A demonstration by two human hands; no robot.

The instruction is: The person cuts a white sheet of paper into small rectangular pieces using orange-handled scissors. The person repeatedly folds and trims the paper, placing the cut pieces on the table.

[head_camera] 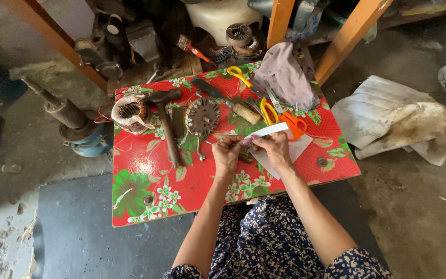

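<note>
My left hand (227, 154) and my right hand (273, 149) meet over a low table with a red flowered cover (145, 181). Together they pinch a strip of white paper (267, 130), with my left fingers near its left end and my right fingers holding it from below. More white sheet (298, 149) lies under my right hand. A thin metal pin (208, 143) pokes out by my left fingers. Orange-handled scissors (294, 124) lie just beyond the paper.
On the table lie a wound motor stator (130, 111), a hammer (167, 126), a round metal rotor plate (203, 117), a wooden-handled knife (228, 101), yellow scissors (239, 75) and a grey cloth (286, 77). Orange wooden legs (348, 39) rise behind. Crumpled sacking (393, 121) lies at right.
</note>
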